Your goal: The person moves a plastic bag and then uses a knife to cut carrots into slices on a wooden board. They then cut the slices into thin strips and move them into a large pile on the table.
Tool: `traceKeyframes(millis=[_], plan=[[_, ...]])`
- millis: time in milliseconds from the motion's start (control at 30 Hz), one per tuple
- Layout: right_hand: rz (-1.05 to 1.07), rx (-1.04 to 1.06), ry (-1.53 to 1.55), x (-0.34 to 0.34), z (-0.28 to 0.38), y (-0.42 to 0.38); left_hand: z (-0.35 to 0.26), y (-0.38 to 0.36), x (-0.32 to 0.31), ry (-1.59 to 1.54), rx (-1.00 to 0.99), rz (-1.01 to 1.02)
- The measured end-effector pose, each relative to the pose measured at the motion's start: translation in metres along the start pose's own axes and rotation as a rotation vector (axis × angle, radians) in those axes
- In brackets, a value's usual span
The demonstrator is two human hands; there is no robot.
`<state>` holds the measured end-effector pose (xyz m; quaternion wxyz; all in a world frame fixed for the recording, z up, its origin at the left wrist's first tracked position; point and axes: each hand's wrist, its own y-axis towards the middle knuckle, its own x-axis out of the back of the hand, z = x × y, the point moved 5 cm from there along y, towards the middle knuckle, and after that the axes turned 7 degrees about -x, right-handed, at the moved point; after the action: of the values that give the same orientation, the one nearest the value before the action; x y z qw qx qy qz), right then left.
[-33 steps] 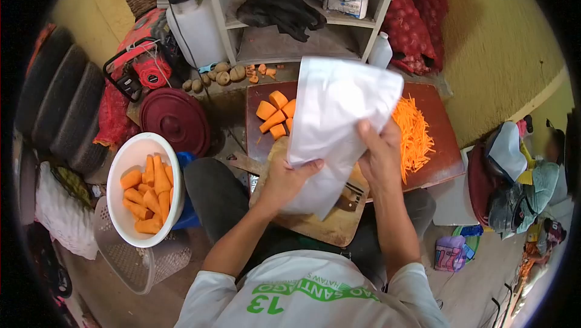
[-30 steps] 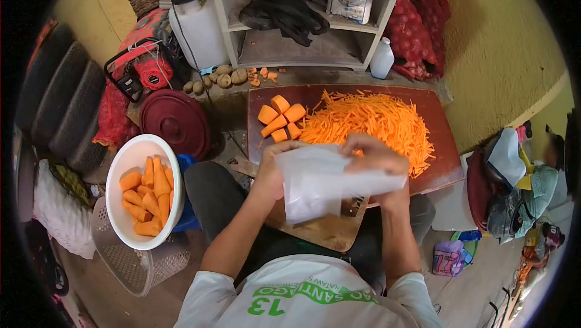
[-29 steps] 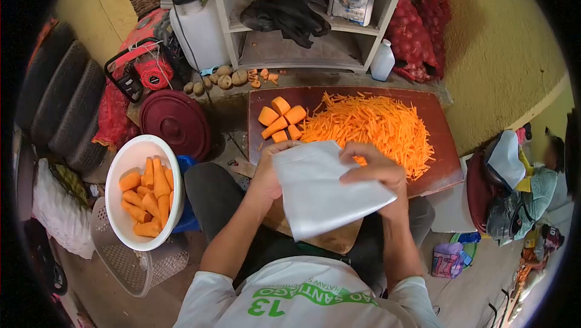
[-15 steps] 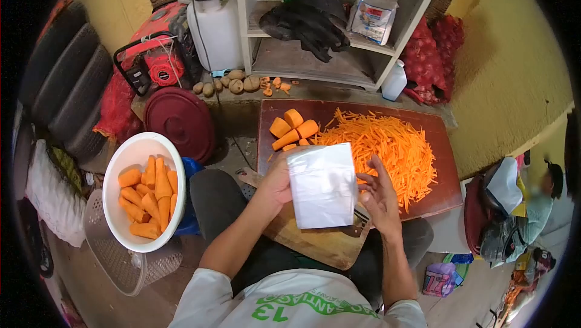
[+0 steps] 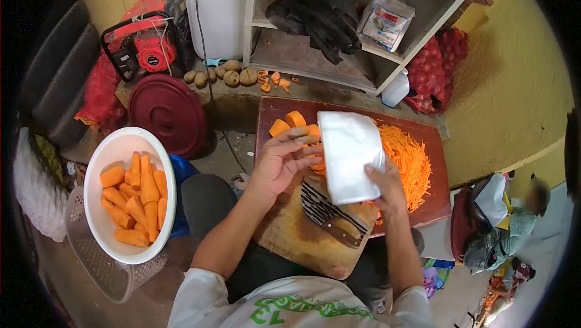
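A flat white packet of plastic [image 5: 350, 155], apparently folded bags, is gripped by my right hand [image 5: 391, 187], the thumb over its front. My left hand [image 5: 277, 167] is open beside the packet's left edge, fingers spread. Below them, a wooden cutting board [image 5: 290, 240] rests on my lap, carrying a black-and-white striped blade [image 5: 324, 208] with a riveted brown handle. Behind the packet, a heap of shredded carrot [image 5: 408, 167] and several carrot chunks [image 5: 295, 119] lie on a reddish-brown table [image 5: 272, 108], partly hidden.
To my left, a white basin [image 5: 92, 207] holds peeled carrots [image 5: 136, 204]. A perforated basket [image 5: 97, 273] stands below it, a dark red lid [image 5: 166, 116] behind. Potatoes [image 5: 232, 78] line the ledge before a shelf [image 5: 315, 55]. Another person [image 5: 520, 219] is at far right.
The packet has passed from my left hand's grip to my right hand's, moving right and slightly up. My left hand has let go, uncovering the striped blade. The view has shifted slightly.
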<state>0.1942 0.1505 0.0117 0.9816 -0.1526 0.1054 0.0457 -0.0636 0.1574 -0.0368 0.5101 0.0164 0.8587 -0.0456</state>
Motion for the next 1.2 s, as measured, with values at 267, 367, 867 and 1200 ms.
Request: traceKeyframes(millis=[267, 367, 867, 1200], plan=[[0.045, -0.116, -0.097, -0.002, 0.016, 0.201, -0.039, -0.004, 0.019, -0.053, -0.101, -0.075], [0.14, -0.108, -0.092, -0.033, 0.014, 0.255, -0.056, -0.003, 0.024, -0.021, -0.15, -0.136], [0.117, -0.118, 0.019, -0.105, -0.044, 0.456, -0.06, -0.01, 0.026, 0.022, -0.1, -0.198], [0.188, 0.077, -0.954, -0.059, -0.035, 0.389, -0.055, -0.003, 0.03, 0.124, -0.158, -0.181]])
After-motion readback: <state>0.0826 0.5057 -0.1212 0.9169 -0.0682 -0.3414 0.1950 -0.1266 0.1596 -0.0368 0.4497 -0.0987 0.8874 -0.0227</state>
